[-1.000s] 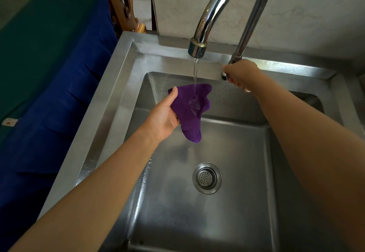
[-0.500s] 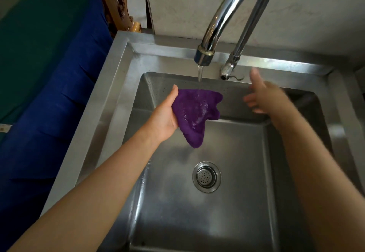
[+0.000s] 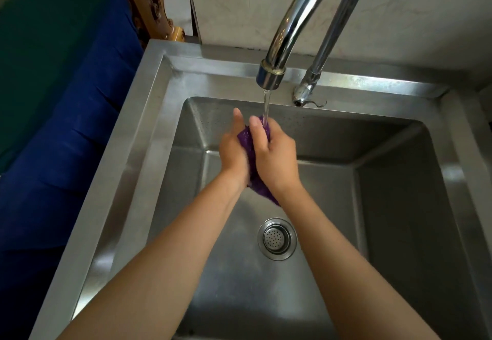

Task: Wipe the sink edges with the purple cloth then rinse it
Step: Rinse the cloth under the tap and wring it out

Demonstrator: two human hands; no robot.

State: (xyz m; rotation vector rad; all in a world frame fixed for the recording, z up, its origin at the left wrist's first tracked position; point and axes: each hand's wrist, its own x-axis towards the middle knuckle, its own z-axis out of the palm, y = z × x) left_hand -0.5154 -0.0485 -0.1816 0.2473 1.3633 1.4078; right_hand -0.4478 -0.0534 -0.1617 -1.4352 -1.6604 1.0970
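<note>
Left hand: closed around the purple cloth from the left side, thumb pointing up and away toward the back wall of the sink, palm pressed against the fabric.
Right hand: closed on the same cloth from the right, thumb laid over the top of the bunch, the back of the hand facing the camera.
Fingers: those of both hands curl around the far side of the cloth and are mostly hidden; only the two thumbs show clearly.
Purple cloth: deep violet, nubbly in texture, scrunched into a tight wad between the two palms. A small patch shows between the thumbs and a loose tail hangs out below the wrists.
Cloth against hands: squeezed between them, touching both palms, with most of it covered.
Water stream: a thin clear column falling from the spout and landing at the top of the cloth, just beside the right thumb.
Tap: curved chrome gooseneck, its nozzle directly above the hands.
Tap handle: small chrome lever at the base of the pipe, on the back rim, apart from both hands.
Sink: square stainless steel basin with a wide flat rim; the hands are held over its back half.
Drain: round perforated strainer in the basin floor, nearer the camera than the hands.
Blue fabric: drapes down to the left of the sink.
</note>
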